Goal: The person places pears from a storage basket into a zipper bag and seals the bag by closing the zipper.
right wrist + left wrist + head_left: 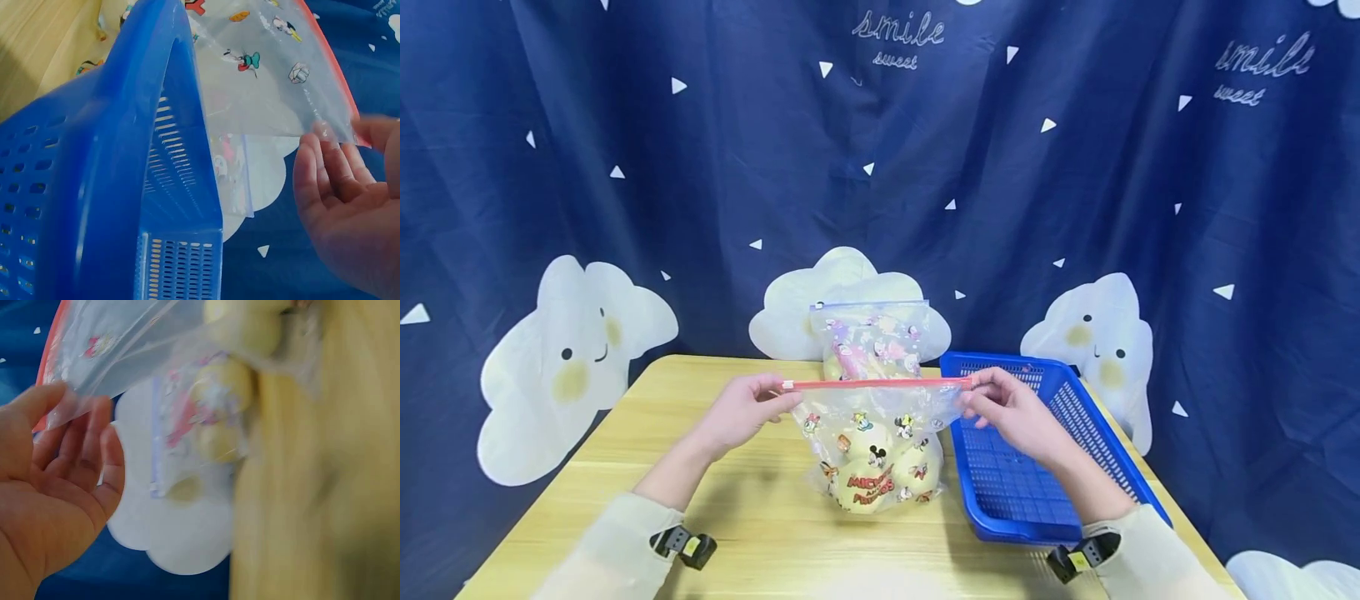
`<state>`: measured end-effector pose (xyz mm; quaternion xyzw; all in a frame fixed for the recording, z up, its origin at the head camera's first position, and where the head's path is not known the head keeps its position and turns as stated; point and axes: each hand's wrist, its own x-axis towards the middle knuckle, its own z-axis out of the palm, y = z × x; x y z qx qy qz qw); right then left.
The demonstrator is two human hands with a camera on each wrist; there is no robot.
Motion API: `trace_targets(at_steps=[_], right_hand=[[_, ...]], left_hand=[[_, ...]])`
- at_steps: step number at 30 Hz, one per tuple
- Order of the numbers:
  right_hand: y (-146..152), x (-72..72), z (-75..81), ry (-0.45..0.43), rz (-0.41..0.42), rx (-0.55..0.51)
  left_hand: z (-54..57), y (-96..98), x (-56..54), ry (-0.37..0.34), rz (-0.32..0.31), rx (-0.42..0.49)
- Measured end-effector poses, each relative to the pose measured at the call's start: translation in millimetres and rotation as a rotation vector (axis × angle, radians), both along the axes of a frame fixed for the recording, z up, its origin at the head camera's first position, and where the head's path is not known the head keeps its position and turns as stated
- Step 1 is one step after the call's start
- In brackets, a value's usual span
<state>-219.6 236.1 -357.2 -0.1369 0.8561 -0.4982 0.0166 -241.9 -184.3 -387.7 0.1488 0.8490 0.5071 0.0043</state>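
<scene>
Both hands hold up a clear zip bag point(880, 450) printed with cartoon characters, its red slider strip point(880, 383) stretched level between them. Several pale yellow round things, whose kind I cannot tell, bulge in its lower part. My left hand point(748, 414) pinches the top left corner, by the white slider. At the top right corner, my right hand point(1011, 414) pinches the bag between thumb and fingers. In the left wrist view, the thumb of the left hand point(62, 469) lies over the red edge. The right hand point(350, 181) grips the opposite corner in the right wrist view.
Behind the held bag stands a second zip bag point(880, 333) with a purple-blue strip, pink prints and pale yellow round things inside. A blue plastic basket point(973, 500) sits on the right of the wooden table point(737, 533), under the right forearm. A dark blue curtain point(880, 208) hangs behind.
</scene>
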Motion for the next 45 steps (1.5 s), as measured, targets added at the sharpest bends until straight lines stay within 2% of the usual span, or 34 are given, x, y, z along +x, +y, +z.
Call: trace_targets(at_steps=[3, 5, 7, 10, 12, 14, 19, 21, 23, 26, 32, 34, 36, 39, 43, 45], right_hand=[[-2.5, -2.1, -1.0, -0.010, 0.014, 0.050], [-3.3, -2.8, 1.8, 0.007, 0.008, 0.060], [-2.4, -2.3, 7.2, 0.031, -0.010, 0.030], [1.6, -1.6, 15.8, 0.052, -0.014, -0.045], [4.1, -1.0, 15.9, 0.053, -0.009, -0.042], [5.2, -0.5, 11.0, 0.032, 0.006, -0.027], [-0.9, -1.3, -4.2, -0.030, 0.052, 0.000], [-4.4, -3.2, -5.5, -0.042, 0.062, 0.012], [-7.3, -6.5, -5.5, -0.051, 0.070, 0.033], [-11.1, -12.6, -3.0, -0.059, 0.055, 0.050], [-14.1, -32.1, 10.2, -0.050, -0.065, -0.005], [-15.0, -41.0, 10.1, -0.060, -0.080, -0.012], [-17.1, -49.8, 5.9, -0.078, -0.086, -0.009], [-21.6, -61.5, -4.6, -0.110, -0.066, -0.005], [-25.7, -70.3, -12.2, -0.160, -0.055, -0.010], [-26.0, -73.8, -12.4, -0.178, -0.069, -0.020]], left_hand=[[-6.1, 4.4, -2.0, -0.022, 0.071, 0.064], [-1.8, 6.5, -2.6, -0.002, 0.116, 0.104], [7.7, 9.1, -1.7, 0.034, 0.140, 0.142], [22.5, 13.1, 2.2, 0.069, 0.127, 0.194], [25.3, 13.9, 4.2, 0.073, 0.104, 0.185], [18.5, 11.4, 5.1, 0.052, 0.082, 0.167], [-14.3, -5.1, 5.6, -0.069, -0.007, 0.176], [-21.7, -8.7, 5.8, -0.110, -0.033, 0.184], [-24.2, -8.7, 3.9, -0.125, -0.032, 0.174], [-20.0, -3.2, -3.9, -0.117, 0.010, 0.181], [5.0, 7.4, -27.9, -0.054, 0.106, 0.217], [7.7, 9.3, -37.2, -0.050, 0.112, 0.227], [3.2, 10.5, -46.3, -0.077, 0.121, 0.249], [-12.1, 11.5, -56.8, -0.166, 0.112, 0.319], [-30.5, 12.5, -62.8, -0.279, 0.077, 0.409], [-35.0, 13.6, -65.0, -0.301, 0.067, 0.428]])
